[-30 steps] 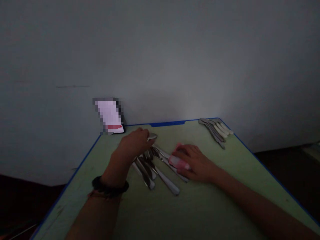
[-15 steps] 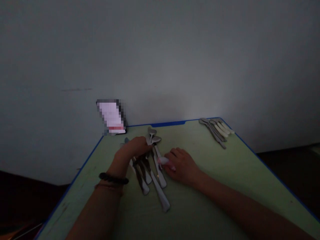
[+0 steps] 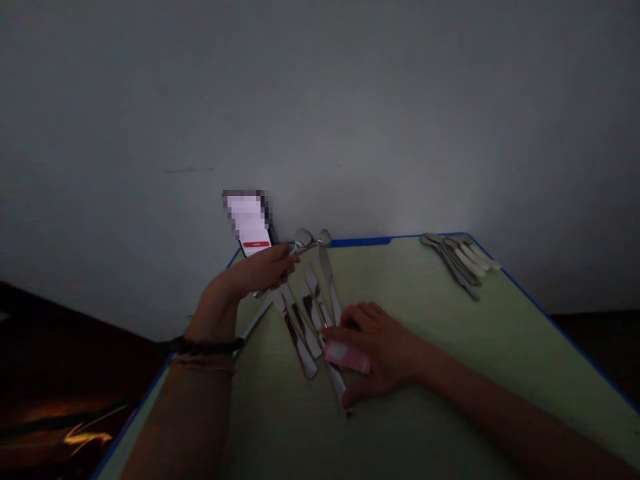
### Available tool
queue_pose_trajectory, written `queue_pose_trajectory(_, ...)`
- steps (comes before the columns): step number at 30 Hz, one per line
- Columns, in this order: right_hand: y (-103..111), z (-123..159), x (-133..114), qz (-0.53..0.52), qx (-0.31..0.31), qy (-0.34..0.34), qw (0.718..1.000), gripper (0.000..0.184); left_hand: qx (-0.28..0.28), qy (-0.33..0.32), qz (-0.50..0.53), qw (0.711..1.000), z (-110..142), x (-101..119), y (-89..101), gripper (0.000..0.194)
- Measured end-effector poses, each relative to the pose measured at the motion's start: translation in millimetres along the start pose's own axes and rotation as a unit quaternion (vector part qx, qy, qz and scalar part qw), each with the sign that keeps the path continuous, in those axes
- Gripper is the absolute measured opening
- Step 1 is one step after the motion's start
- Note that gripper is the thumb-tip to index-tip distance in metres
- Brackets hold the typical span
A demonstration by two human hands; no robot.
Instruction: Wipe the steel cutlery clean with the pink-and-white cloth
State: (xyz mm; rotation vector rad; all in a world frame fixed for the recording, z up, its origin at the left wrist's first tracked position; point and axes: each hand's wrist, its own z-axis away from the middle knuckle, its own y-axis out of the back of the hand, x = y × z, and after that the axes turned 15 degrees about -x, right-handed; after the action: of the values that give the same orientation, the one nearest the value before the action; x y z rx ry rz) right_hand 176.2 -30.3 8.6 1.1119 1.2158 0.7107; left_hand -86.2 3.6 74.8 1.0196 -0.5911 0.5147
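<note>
In the head view my left hand (image 3: 273, 268) is closed around two spoons (image 3: 304, 237), their bowls sticking out past the fingers near the table's back edge. Other metal handles show below that hand, and I cannot tell whether they are in its grip. Several table knives (image 3: 300, 350) lie fanned out in the middle, blades pointing away. Over the rightmost ones, my right hand (image 3: 383, 343) curls around a small pink and white thing (image 3: 347, 357) whose kind is unclear. Its fingertips and thumb reach over a knife handle.
A phone (image 3: 250, 220) with a lit screen leans on the wall (image 3: 350, 120) at the back left. Several spoons and white-handled utensils (image 3: 455, 257) are grouped at the table's back right corner. Blue edging (image 3: 360, 242) borders the pale green table (image 3: 430, 333).
My left hand has lifted spoons away from the pile toward the back edge, uncovering the knives. My right hand has come nearer with the pink and white thing, its thumb spread. The view has shifted left.
</note>
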Motion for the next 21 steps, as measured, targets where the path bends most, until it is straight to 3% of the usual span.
queue_pose_trajectory(3, -13, -7, -13, 0.004, 0.027, -0.057, 0.998, 0.075, 0.013, -0.021, 0.01, 1.0, -4, -1, 1.2, 0.011)
queue_pose_trajectory(5, -22, -13, -21, 0.002, 0.066, -0.127, 0.99, 0.062, 0.025, -0.004, -0.003, 1.0, -8, -4, 0.9, 0.011)
queue_pose_trajectory(8, -27, -19, -24, -0.006, 0.093, -0.162, 0.982, 0.045, 0.044, 0.017, -0.019, 0.999, -13, -4, -2.6, 0.012)
queue_pose_trajectory(11, -20, -19, -9, -0.037, 0.143, -0.161, 0.976, 0.034, 0.054, -0.008, -0.038, 0.998, -19, 3, -13.9, 0.015)
queue_pose_trajectory(13, -12, -16, 12, -0.077, 0.201, -0.168, 0.962, 0.027, 0.091, -0.036, -0.076, 0.992, -25, 9, -28.1, 0.019)
queue_pose_trajectory(16, -2, -8, 49, -0.202, 0.344, -0.258, 0.88, 0.029, 0.156, -0.087, -0.108, 0.978, -35, 16, -55.9, 0.023)
queue_pose_trajectory(19, 2, -3, 75, -0.347, 0.422, -0.301, 0.782, 0.034, 0.189, -0.107, -0.121, 0.969, -42, 14, -78.9, 0.027)
queue_pose_trajectory(21, 2, -3, 82, -0.383, 0.433, -0.283, 0.766, 0.035, 0.19, -0.103, -0.149, 0.965, -44, 10, -86.0, 0.027)
